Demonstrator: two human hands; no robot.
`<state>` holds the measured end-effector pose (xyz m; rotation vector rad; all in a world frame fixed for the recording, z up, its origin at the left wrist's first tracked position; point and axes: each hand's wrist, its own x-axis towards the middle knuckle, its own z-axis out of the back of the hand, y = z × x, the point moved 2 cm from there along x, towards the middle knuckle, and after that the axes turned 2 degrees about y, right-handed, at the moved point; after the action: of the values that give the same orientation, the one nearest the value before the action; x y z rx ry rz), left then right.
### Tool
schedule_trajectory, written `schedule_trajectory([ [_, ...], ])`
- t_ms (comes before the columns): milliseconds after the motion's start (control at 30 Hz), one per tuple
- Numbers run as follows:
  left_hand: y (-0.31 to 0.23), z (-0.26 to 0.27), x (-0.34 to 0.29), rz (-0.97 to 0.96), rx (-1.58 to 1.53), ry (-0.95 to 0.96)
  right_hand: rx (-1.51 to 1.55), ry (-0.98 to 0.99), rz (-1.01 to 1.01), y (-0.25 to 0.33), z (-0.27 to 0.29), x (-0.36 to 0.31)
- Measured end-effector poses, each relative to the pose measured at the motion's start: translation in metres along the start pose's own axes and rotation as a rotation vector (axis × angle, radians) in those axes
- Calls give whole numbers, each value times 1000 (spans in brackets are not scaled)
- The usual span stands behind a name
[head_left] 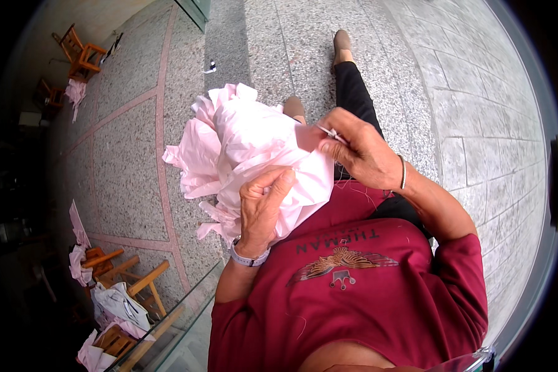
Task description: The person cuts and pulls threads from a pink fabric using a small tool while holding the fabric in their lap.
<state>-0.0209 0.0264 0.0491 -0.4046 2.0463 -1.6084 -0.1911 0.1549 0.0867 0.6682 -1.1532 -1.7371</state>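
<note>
A bundle of pale pink cloth (254, 136) lies gathered over my lap and hangs down to the left. My left hand (263, 204), with a watch on its wrist, pinches the cloth between thumb and fingers. At the right edge of the bundle my right hand (363, 152) is closed around a small pointed metal tool (332, 133) that looks like thread snips. Its tips point up and left, and most of it is hidden in the fingers. The cloth edge lies just beside this hand. Loose threads cling to my dark red shirt (366, 297).
Wooden chairs (84, 56) stand at the far left. More wooden stools (146, 282) at lower left carry pink and white cloth. A glass panel edge (186, 310) runs close to my left elbow. A small dark and white object (212, 66) lies on the speckled floor.
</note>
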Motion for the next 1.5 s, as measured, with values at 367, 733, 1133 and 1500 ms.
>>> schedule_trajectory([
  [367, 5, 10, -3, 46, -137, -43, -66, -193, 114, 27, 6, -22],
  [733, 5, 3, -3, 48, -219, -6, 159, 218, -117, 12, -24, -22],
  [1133, 1, 2, -3, 78, -330, 1, 185, 286, -179, 12, -24, -19],
  [1500, 3, 1, -4, 107, -327, -39, 200, 307, -183, 10, -25, -20],
])
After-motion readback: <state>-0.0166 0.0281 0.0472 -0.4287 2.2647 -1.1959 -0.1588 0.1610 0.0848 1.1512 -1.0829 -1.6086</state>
